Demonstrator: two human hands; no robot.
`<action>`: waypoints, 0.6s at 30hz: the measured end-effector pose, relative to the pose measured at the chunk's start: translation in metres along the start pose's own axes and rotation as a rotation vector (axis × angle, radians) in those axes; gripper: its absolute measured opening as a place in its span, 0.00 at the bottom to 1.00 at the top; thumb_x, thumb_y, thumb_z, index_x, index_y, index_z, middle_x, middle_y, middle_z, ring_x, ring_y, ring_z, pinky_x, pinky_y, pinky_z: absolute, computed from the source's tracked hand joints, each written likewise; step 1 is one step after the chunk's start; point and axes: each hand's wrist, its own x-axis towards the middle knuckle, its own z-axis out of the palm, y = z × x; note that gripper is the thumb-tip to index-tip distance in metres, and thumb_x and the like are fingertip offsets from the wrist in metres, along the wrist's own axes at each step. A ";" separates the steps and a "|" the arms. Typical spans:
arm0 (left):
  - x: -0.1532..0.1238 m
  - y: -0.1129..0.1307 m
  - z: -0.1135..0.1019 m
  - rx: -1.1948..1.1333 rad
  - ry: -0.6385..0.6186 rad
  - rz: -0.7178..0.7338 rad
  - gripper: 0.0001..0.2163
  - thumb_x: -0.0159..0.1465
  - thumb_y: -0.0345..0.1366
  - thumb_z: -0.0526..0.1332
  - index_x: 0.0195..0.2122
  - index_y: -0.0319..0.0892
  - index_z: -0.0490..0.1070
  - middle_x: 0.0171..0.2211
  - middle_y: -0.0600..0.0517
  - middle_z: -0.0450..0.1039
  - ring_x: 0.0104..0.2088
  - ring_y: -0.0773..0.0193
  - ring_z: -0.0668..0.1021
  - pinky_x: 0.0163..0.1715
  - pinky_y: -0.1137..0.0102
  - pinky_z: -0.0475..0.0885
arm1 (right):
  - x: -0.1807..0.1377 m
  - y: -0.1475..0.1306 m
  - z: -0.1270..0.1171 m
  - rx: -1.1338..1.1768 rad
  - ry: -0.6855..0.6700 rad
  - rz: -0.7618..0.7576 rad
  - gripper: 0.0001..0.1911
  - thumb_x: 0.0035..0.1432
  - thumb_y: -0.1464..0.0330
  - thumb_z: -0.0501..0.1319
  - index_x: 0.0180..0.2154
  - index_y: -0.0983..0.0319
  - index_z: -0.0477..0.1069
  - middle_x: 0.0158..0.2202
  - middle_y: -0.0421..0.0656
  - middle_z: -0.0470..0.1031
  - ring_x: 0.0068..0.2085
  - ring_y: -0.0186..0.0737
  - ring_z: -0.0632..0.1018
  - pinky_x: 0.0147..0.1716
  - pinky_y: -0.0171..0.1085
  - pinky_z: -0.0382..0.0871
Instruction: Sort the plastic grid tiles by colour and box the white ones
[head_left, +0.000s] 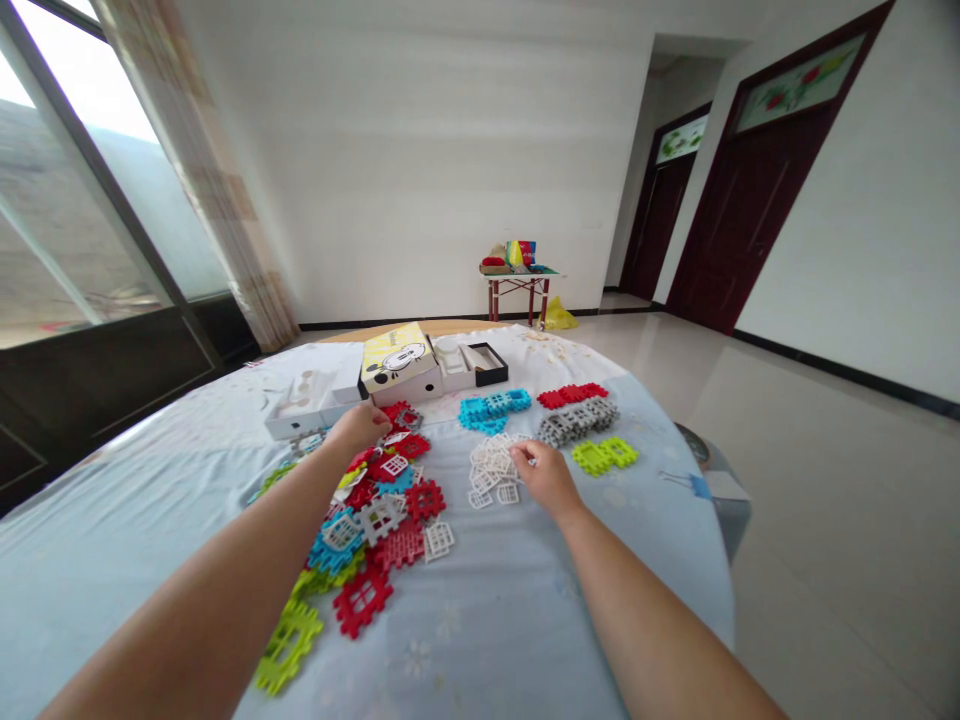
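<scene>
My left hand (365, 425) reaches over the far part of a mixed pile of plastic building pieces. Its fingers are curled together beside a red piece (397, 412); what they pinch, if anything, is hidden. My right hand (546, 475) is closed at the right edge of a heap of small white window pieces (491, 465), its thumb and fingers bent together. Whether a piece is between them is too small to tell. In the mixed pile lie a red window panel (363, 597), a lime green panel (289, 645), a blue panel (330, 550) and a grey panel (382, 518).
Beyond the white heap are blue pieces (493, 405), red pieces (572, 395), grey pieces (577, 422) and lime green pieces (604, 456). A yellow and white box (397, 360) and a white tray (300, 415) stand behind on the cloth-covered round table (480, 640).
</scene>
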 end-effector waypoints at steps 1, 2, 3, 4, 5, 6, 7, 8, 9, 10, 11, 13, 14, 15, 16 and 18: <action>-0.001 -0.002 0.001 0.034 -0.010 -0.003 0.09 0.50 0.37 0.57 0.25 0.41 0.75 0.25 0.50 0.75 0.31 0.59 0.75 0.31 0.70 0.65 | 0.000 0.000 0.000 0.003 0.000 0.001 0.11 0.55 0.68 0.53 0.32 0.62 0.74 0.32 0.44 0.77 0.34 0.38 0.76 0.34 0.33 0.67; -0.002 -0.003 0.003 0.069 -0.023 0.001 0.09 0.50 0.37 0.57 0.25 0.42 0.75 0.25 0.50 0.75 0.31 0.59 0.75 0.31 0.69 0.65 | 0.000 0.000 0.001 0.006 0.000 0.001 0.11 0.55 0.68 0.53 0.32 0.62 0.74 0.32 0.44 0.77 0.34 0.38 0.76 0.34 0.33 0.67; -0.002 -0.003 0.005 0.104 -0.037 0.009 0.09 0.50 0.38 0.57 0.25 0.42 0.75 0.26 0.50 0.76 0.32 0.58 0.75 0.31 0.69 0.65 | 0.000 0.000 0.001 0.008 -0.001 0.000 0.11 0.55 0.68 0.53 0.33 0.62 0.74 0.32 0.44 0.77 0.34 0.38 0.76 0.34 0.33 0.67; -0.002 -0.002 0.007 0.137 -0.047 0.019 0.09 0.50 0.38 0.57 0.26 0.43 0.75 0.28 0.50 0.76 0.33 0.58 0.75 0.32 0.69 0.65 | 0.000 0.000 0.001 0.009 -0.002 0.000 0.11 0.54 0.68 0.53 0.33 0.62 0.74 0.32 0.44 0.77 0.34 0.38 0.76 0.34 0.33 0.67; -0.002 0.000 0.009 0.169 -0.054 0.031 0.09 0.50 0.39 0.57 0.27 0.44 0.75 0.30 0.50 0.77 0.35 0.57 0.75 0.33 0.68 0.65 | 0.000 0.000 0.001 0.009 -0.003 0.001 0.11 0.54 0.68 0.53 0.33 0.62 0.74 0.31 0.44 0.77 0.34 0.38 0.76 0.34 0.33 0.67; -0.002 0.001 0.011 0.201 -0.057 0.044 0.09 0.50 0.39 0.57 0.28 0.45 0.76 0.33 0.50 0.77 0.37 0.55 0.75 0.36 0.67 0.65 | 0.000 0.000 0.001 0.008 -0.004 0.002 0.10 0.54 0.68 0.54 0.33 0.62 0.74 0.31 0.44 0.77 0.34 0.38 0.76 0.34 0.33 0.67; -0.002 0.003 0.012 0.232 -0.057 0.054 0.09 0.50 0.38 0.58 0.29 0.46 0.76 0.35 0.50 0.77 0.40 0.54 0.75 0.38 0.65 0.64 | 0.000 0.000 0.001 0.008 -0.002 0.003 0.10 0.54 0.68 0.54 0.33 0.62 0.74 0.31 0.44 0.77 0.34 0.38 0.76 0.34 0.33 0.67; -0.002 0.004 0.014 0.261 -0.054 0.064 0.09 0.49 0.37 0.58 0.30 0.47 0.76 0.37 0.49 0.77 0.42 0.52 0.74 0.40 0.63 0.63 | 0.000 0.001 0.002 0.007 0.001 0.002 0.10 0.54 0.68 0.54 0.33 0.62 0.74 0.31 0.44 0.77 0.34 0.38 0.76 0.34 0.33 0.67; -0.002 0.006 0.015 0.286 -0.049 0.070 0.09 0.49 0.36 0.58 0.31 0.47 0.76 0.38 0.49 0.76 0.43 0.51 0.73 0.42 0.61 0.62 | -0.001 0.001 0.002 0.007 0.004 0.000 0.11 0.55 0.68 0.54 0.33 0.62 0.74 0.31 0.44 0.77 0.34 0.38 0.76 0.34 0.33 0.67; -0.002 0.007 0.016 0.308 -0.043 0.075 0.09 0.50 0.35 0.57 0.31 0.47 0.76 0.39 0.49 0.76 0.43 0.51 0.73 0.44 0.60 0.61 | -0.001 0.001 0.002 0.007 0.006 -0.002 0.11 0.55 0.68 0.54 0.33 0.62 0.74 0.31 0.44 0.77 0.34 0.38 0.76 0.34 0.33 0.67; -0.003 0.007 0.017 0.325 -0.036 0.077 0.10 0.50 0.34 0.57 0.31 0.47 0.76 0.39 0.48 0.76 0.43 0.50 0.74 0.45 0.58 0.60 | -0.001 0.002 0.002 0.008 0.006 -0.004 0.11 0.55 0.67 0.53 0.33 0.62 0.74 0.31 0.44 0.77 0.34 0.38 0.76 0.34 0.33 0.67; -0.005 0.007 0.017 0.349 -0.023 0.080 0.10 0.51 0.34 0.56 0.31 0.46 0.75 0.38 0.47 0.76 0.42 0.51 0.74 0.46 0.57 0.58 | -0.001 0.002 0.002 0.009 0.001 -0.006 0.11 0.55 0.67 0.53 0.33 0.62 0.74 0.31 0.45 0.77 0.34 0.38 0.76 0.34 0.33 0.67; -0.006 0.007 0.017 0.357 -0.016 0.081 0.10 0.52 0.34 0.55 0.32 0.46 0.75 0.38 0.47 0.76 0.41 0.51 0.74 0.47 0.57 0.57 | 0.000 0.002 0.002 0.010 -0.003 -0.005 0.11 0.55 0.67 0.53 0.33 0.62 0.74 0.31 0.45 0.77 0.34 0.38 0.76 0.34 0.33 0.67; -0.007 0.006 0.016 0.362 -0.009 0.082 0.11 0.53 0.34 0.55 0.33 0.46 0.75 0.38 0.47 0.76 0.41 0.52 0.74 0.47 0.58 0.57 | 0.000 0.002 0.002 0.010 -0.005 -0.005 0.11 0.55 0.67 0.53 0.33 0.62 0.74 0.31 0.45 0.77 0.34 0.38 0.76 0.34 0.33 0.67; -0.009 0.005 0.016 0.367 -0.002 0.081 0.11 0.53 0.35 0.54 0.34 0.46 0.75 0.37 0.47 0.76 0.41 0.52 0.74 0.47 0.58 0.56 | 0.000 0.002 0.002 0.010 -0.006 -0.005 0.11 0.55 0.67 0.53 0.33 0.62 0.74 0.31 0.45 0.77 0.34 0.38 0.76 0.34 0.33 0.67; -0.012 0.003 0.015 0.373 0.007 0.080 0.12 0.54 0.35 0.54 0.35 0.47 0.75 0.38 0.48 0.76 0.42 0.53 0.74 0.48 0.59 0.56 | 0.000 0.002 0.002 0.009 -0.009 -0.006 0.11 0.55 0.67 0.53 0.33 0.62 0.74 0.31 0.45 0.77 0.34 0.38 0.76 0.34 0.33 0.67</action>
